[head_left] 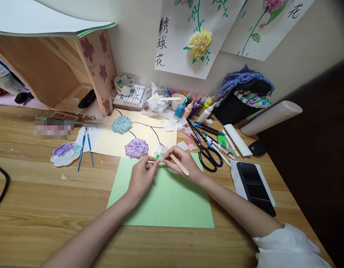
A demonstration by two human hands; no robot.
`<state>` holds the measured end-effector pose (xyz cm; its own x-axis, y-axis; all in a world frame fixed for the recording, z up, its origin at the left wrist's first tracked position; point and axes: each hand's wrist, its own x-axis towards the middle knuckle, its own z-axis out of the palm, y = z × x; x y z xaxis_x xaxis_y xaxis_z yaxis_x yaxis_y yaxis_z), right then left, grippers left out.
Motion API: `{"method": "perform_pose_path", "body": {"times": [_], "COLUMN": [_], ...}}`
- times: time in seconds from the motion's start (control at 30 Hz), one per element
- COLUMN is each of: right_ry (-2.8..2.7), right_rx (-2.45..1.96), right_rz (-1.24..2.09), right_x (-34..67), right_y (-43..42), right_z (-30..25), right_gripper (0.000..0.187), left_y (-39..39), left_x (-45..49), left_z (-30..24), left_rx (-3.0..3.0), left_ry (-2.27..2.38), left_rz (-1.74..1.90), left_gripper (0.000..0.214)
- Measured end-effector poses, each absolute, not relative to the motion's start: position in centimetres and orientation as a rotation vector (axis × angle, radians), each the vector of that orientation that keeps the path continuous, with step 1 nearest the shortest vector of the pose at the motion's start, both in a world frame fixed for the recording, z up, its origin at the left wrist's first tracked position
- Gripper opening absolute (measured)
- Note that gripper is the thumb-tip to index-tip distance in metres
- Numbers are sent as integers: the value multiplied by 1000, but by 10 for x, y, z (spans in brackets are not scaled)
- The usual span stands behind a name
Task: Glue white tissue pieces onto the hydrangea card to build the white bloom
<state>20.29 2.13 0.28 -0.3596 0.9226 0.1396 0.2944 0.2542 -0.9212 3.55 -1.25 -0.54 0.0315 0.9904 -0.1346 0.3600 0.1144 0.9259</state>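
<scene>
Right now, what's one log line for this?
left hand pinching paper bit | right hand holding wooden stick | beneath: green sheet

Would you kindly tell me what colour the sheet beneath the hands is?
The sheet is light green; the head view shows it best.

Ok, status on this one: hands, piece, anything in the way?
Left hand and right hand pinch a white bit over green sheet. Right also holds stick. Scissors nearby, not blocking.
</scene>
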Motion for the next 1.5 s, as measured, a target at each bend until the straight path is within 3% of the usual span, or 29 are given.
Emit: {"method": "perform_pose_path", "body": {"times": [0.13,0.3,0.67,1.13,1.5], "right_ry": [-1953,-2055,-2217,-2103,-1592], "right_rx": [-1094,-873,-865,-1072,-1430], "right_rz": [821,704,640,781,1092], "right_x": [201,205,199,195,181], "right_y": [21,18,28,31,45], "right_z": [12,11,1,-1,6], "right_gripper": [14,38,38,44,55], "left_y": [-8,-4,-3,-5,-5], "left_x": [37,41,43,44,50], "left_z": [-11,-15,-15,-7,-6], "left_rx": [1457,1568,1626,1779,1907], "left_ry": [1590,1684,1740,1843,1994], "left_rz": [924,917,903,627,279], "left_gripper": [24,20,15,13,21]}}
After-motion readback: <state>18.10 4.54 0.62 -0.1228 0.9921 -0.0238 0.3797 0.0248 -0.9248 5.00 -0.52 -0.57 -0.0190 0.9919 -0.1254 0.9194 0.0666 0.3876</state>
